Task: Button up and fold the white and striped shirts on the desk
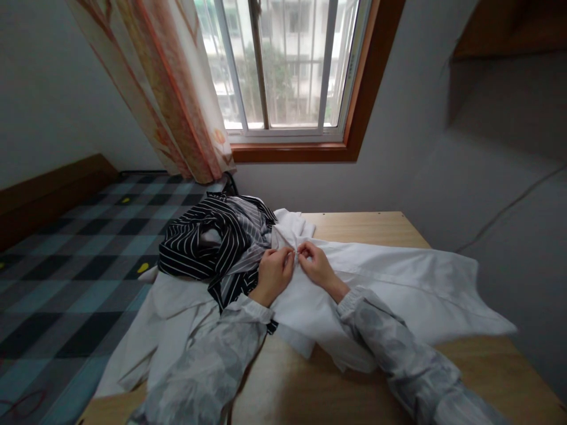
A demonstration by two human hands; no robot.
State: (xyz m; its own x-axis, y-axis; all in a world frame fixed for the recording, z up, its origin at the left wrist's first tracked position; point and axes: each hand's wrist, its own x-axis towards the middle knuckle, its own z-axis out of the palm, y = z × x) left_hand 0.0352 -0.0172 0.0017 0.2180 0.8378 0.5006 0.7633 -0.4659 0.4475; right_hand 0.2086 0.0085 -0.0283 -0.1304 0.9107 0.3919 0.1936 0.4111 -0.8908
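A white garment, seemingly a shirt, lies spread over a wooden table, its far right end hanging near the edge. My left hand is closed, pinching the white cloth near its upper left part. Close beside it, my right hand pinches the same cloth, with the fingertips of both hands almost touching. The small detail between the fingers is hidden. A bunched black cloth with white stripes rests just left of my left hand, and more pale fabric lies beneath it.
The wooden table stands beside a bed with a checked cover. Behind are a window with a brown frame and a patterned curtain. A cable runs along the right wall, below a wooden shelf.
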